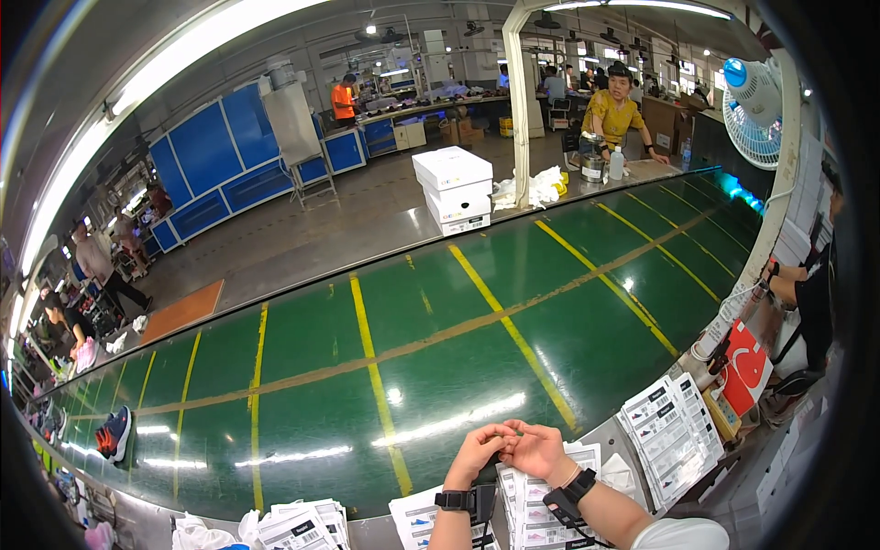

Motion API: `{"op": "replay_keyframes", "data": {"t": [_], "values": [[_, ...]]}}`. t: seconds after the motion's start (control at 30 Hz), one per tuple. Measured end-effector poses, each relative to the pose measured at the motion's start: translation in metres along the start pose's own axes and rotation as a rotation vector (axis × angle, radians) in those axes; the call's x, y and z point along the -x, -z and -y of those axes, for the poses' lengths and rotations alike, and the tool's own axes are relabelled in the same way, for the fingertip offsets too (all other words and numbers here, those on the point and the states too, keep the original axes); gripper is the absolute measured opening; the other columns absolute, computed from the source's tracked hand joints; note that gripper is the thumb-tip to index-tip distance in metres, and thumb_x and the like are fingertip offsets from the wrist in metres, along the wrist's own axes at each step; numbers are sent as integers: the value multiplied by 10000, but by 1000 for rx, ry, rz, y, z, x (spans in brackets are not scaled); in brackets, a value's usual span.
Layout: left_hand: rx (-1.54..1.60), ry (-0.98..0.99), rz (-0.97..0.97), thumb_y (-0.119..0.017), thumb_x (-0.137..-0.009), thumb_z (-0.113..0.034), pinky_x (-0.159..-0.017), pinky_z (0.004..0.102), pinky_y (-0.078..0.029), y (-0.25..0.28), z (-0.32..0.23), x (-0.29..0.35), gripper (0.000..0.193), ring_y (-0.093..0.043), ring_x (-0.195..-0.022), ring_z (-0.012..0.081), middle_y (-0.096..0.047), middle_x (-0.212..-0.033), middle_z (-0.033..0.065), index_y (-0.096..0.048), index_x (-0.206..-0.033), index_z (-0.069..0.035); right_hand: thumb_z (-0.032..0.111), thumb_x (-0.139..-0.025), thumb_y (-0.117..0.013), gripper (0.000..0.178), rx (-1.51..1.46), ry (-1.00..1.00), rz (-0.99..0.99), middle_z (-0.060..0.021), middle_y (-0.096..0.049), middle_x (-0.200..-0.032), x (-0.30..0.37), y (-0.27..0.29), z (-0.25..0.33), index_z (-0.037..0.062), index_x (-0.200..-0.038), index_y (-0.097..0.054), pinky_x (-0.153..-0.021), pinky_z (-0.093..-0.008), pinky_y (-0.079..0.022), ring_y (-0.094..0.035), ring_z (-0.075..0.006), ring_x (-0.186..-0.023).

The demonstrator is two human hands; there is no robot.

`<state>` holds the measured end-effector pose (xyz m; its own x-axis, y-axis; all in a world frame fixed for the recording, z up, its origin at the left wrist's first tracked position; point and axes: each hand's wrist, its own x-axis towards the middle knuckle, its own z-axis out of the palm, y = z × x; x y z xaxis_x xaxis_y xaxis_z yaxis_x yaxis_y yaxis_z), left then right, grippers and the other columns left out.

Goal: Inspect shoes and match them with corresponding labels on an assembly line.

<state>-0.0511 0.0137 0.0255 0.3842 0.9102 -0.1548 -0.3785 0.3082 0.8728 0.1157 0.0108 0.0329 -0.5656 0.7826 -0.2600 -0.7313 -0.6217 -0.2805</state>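
My left hand [479, 449] and my right hand [538, 447] meet at the near edge of the green conveyor belt [302, 367]. Their curled fingertips touch; whatever may be between them is hidden or too small to name. Below my right hand lies a stack of printed label sheets [541, 513] with small shoe pictures. Another stack of label sheets [417, 509] is under my left forearm. Each wrist wears a black strap with a small dark device. A dark blue and orange sports shoe [112, 434] sits on the belt at far left.
Two stacked white shoeboxes [451, 188] stand on the belt's far ledge. More label sheets [674, 435] lie at right, others [302, 527] at lower left. A person in yellow [619, 115] stands across the belt, by a bottle [617, 163]. A fan [753, 115] hangs upper right.
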Motion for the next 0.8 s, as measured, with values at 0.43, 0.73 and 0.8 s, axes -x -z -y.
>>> {"op": "replay_keyframes", "data": {"t": [0.43, 0.73, 0.8], "values": [[12, 15, 30, -561, -895, -18, -703, 215, -494, 10, 1, 1, 145, -605, -814, 81, -662, -932, 33, -655, -1002, 13, 223, -842, -611, 340, -7, -5, 4, -95, -582, -909, -6, 2, -6, 41, -1122, -549, -826, -402, -432, -555, -251, -863], [-65, -5, -82, -584, -918, -39, -657, 226, -527, 7, 3, 0, 147, -646, -776, 111, -696, -920, 86, -657, -1016, 42, 212, -859, -598, 340, -65, -31, 79, -124, -595, -939, -6, 7, -4, 28, -1141, -548, -873, -432, -430, -558, -287, -890], [-75, 1, -86, -579, -914, -33, -658, 232, -536, 4, 0, 2, 162, -652, -767, 117, -697, -911, 88, -660, -1024, 54, 209, -862, -590, 343, -47, -27, 79, -131, -605, -972, -4, 7, -3, 26, -1149, -548, -881, -434, -429, -565, -290, -914]]}}
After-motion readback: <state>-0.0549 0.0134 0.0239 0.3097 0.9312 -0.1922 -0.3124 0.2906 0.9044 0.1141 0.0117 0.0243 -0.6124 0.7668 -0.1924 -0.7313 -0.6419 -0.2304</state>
